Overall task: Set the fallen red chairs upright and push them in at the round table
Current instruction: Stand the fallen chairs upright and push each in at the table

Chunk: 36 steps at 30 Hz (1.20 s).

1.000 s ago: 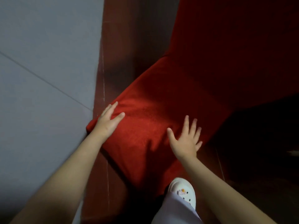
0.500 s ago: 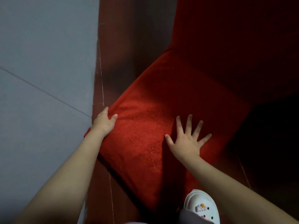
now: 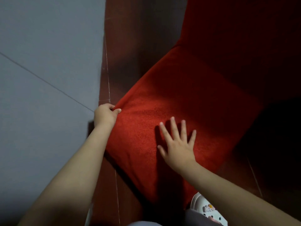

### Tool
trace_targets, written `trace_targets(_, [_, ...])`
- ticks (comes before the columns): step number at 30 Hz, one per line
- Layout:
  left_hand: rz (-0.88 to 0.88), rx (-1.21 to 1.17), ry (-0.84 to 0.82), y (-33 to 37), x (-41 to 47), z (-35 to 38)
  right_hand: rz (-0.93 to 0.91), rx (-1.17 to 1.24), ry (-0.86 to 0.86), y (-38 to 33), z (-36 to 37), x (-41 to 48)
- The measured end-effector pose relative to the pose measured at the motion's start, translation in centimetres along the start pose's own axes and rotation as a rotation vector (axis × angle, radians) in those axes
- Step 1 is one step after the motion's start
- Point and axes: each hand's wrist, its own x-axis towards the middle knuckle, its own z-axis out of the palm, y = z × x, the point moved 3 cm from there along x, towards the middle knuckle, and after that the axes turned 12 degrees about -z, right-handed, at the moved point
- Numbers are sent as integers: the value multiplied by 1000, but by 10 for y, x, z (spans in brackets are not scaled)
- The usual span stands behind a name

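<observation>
"Red cloth covers most of what I see. Is that the red chair (image 3: pixel 187 98)?"

"Yes. Its seat (image 3: pixel 162 128) lies in the middle of the view, facing up toward the camera, one corner pointing at the person. The backrest (image 3: pixel 236 38) rises from its far edge to the upper right, in deep shadow."

"Where does it stand?"

"On the floor, over a dark red-brown strip (image 3: pixel 138 46) that runs beside pale grey tiles (image 3: pixel 48 79) on the left. The seat's left corner reaches the line where the two colours meet."

"And the left hand (image 3: pixel 105 115)?"

"It grips that left corner. The fingers curl over the edge and out of sight, and the thumb presses down on top of the cloth, which puckers a little there."

"The right hand (image 3: pixel 177 144)?"

"Flat on the seat, palm down, all fingers straight and spread wide. It holds nothing; it only rests on the cloth, nearer the front than the backrest. Its shadow falls just to its left."

"Anything else?"

"A white clog (image 3: pixel 206 207) with small charms on it shows at the bottom, just beside the seat's near corner, under the right forearm. To the right of the chair all is too dark to tell."
</observation>
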Motion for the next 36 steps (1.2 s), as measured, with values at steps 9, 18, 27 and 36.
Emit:
trace_targets(9, [-283, -83, 109, -58, -65, 30, -178, -16, -172, -29, 14, 2])
trace_targets(18, [-735, -629, 37, -93, -91, 55, -185, -62, -183, -32, 15, 0])
trace_targets(27, [-877, -941, -99, -101, -67, 47, -252, -28, -242, -36, 16, -13])
trace_targets(36, [-926, -1229, -103, -101, -60, 48, -267, -28, -251, -32, 14, -17])
